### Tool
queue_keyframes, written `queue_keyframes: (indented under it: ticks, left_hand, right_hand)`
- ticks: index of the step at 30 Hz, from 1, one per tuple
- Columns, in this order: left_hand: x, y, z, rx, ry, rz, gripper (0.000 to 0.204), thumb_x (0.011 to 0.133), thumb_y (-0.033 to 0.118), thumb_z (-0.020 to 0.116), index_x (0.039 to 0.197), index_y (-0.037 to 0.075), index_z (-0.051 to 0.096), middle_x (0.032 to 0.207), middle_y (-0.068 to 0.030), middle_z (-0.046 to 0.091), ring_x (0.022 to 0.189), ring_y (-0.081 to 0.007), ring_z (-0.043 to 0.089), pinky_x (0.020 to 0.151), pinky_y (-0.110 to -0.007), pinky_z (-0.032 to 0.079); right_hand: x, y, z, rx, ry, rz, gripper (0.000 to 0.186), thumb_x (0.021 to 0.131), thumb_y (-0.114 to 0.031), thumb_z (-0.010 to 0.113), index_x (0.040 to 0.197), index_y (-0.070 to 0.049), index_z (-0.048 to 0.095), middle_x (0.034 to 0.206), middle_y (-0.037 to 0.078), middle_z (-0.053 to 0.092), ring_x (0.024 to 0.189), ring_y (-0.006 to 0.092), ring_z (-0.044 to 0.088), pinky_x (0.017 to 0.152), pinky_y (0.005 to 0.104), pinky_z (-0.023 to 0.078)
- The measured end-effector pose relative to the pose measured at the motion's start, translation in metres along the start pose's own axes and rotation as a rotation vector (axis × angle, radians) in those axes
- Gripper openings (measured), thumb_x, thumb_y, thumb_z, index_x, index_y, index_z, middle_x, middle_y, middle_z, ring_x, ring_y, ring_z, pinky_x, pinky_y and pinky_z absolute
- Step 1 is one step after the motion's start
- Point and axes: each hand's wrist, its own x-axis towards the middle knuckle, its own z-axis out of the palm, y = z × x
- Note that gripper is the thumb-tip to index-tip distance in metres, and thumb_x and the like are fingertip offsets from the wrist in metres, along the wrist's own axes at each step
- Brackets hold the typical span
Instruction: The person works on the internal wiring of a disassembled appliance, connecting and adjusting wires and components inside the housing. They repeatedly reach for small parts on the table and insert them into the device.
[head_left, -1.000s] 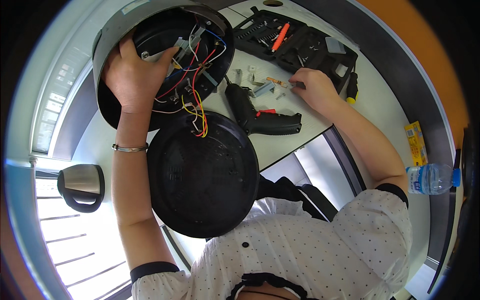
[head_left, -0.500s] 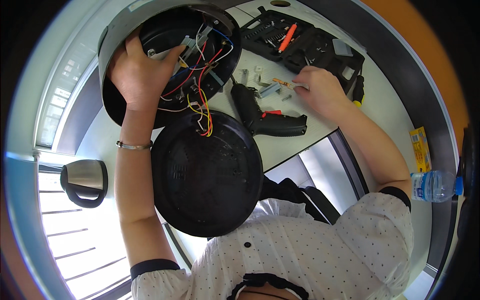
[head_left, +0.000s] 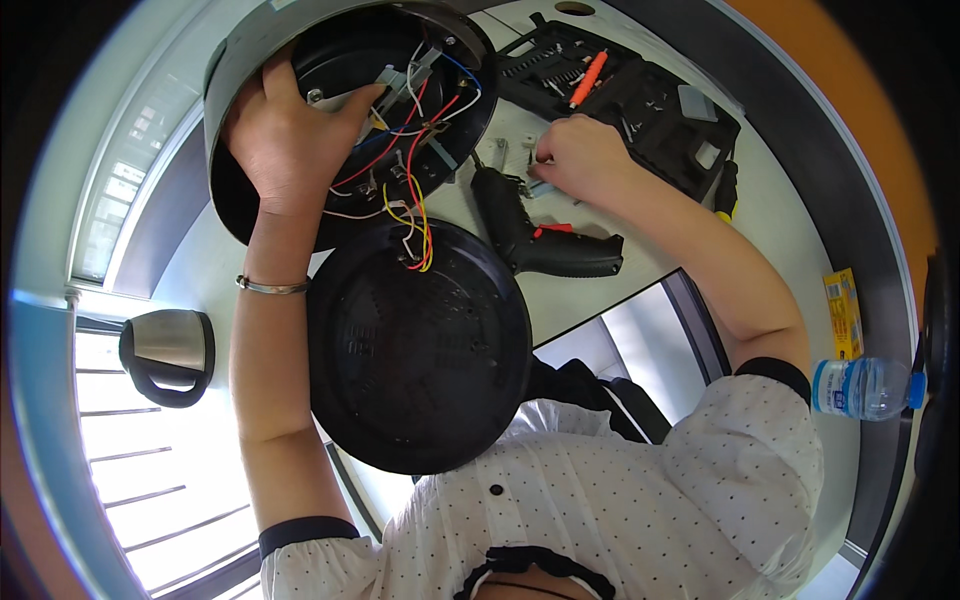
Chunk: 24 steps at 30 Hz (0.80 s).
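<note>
A round appliance housing [head_left: 222, 110] with a grey outside and black inside lies tipped open at the upper left, its red, blue, white and yellow wires [head_left: 413, 170] showing. My left hand [head_left: 290, 150] reaches into it, fingers curled and thumb beside a metal bracket; what they grip is hidden. A round black base cover [head_left: 420, 350] hangs by the wires against my front. My right hand [head_left: 582, 158] is closed in a pinch above small metal parts, right of the housing, and hides what its fingertips hold. A black glue gun [head_left: 515, 225] lies between the hands.
An open black tool case [head_left: 640, 110] with an orange-handled screwdriver [head_left: 589, 78] lies at the back. To its right is a black-and-yellow screwdriver [head_left: 727, 190]. A yellow box [head_left: 842, 312] and a water bottle [head_left: 868, 388] are at far right, a steel kettle [head_left: 168, 355] at left.
My right hand has moved left, toward the housing, over the small parts. The thin orange-brown piece at its fingertips no longer shows. My left hand keeps its place in the housing.
</note>
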Motion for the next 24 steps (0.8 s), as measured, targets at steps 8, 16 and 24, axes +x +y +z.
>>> queue_keyframes:
  ticks: [8, 16, 24]
  left_hand:
    - [-0.002, -0.001, -0.001, -0.083, 0.002, -0.014, 0.071, 0.054, 0.038, 0.086, 0.110, 0.001, 0.062, 0.093, -0.0195, 0.065, 0.084, -0.0356, 0.064, 0.077, -0.040, 0.052]
    - [0.000, 0.011, -0.013, -0.078, -0.110, -0.160, 0.073, 0.053, 0.024, 0.085, 0.113, -0.005, 0.055, 0.100, -0.0278, 0.060, 0.092, -0.0447, 0.058, 0.083, -0.047, 0.048]
    - [-0.002, 0.009, -0.009, -0.074, -0.084, -0.137, 0.071, 0.053, 0.024, 0.085, 0.111, -0.004, 0.055, 0.098, -0.0271, 0.060, 0.090, -0.0449, 0.058, 0.080, -0.047, 0.049]
  right_hand:
    - [0.010, 0.026, 0.017, 0.581, 0.072, 0.104, 0.017, 0.076, -0.017, 0.070, 0.091, -0.007, 0.072, 0.081, 0.009, 0.069, 0.075, 0.0215, 0.065, 0.067, 0.0338, 0.051]
    - [0.006, 0.039, -0.001, 1.316, -0.034, 0.381, 0.017, 0.087, -0.012, 0.068, 0.101, -0.002, 0.068, 0.072, -0.002, 0.058, 0.061, 0.0039, 0.049, 0.050, 0.0190, 0.036]
    - [0.001, 0.034, -0.009, 1.558, -0.048, 0.316, 0.019, 0.089, -0.010, 0.064, 0.107, -0.003, 0.063, 0.079, 0.001, 0.063, 0.061, 0.0033, 0.051, 0.046, 0.0163, 0.032]
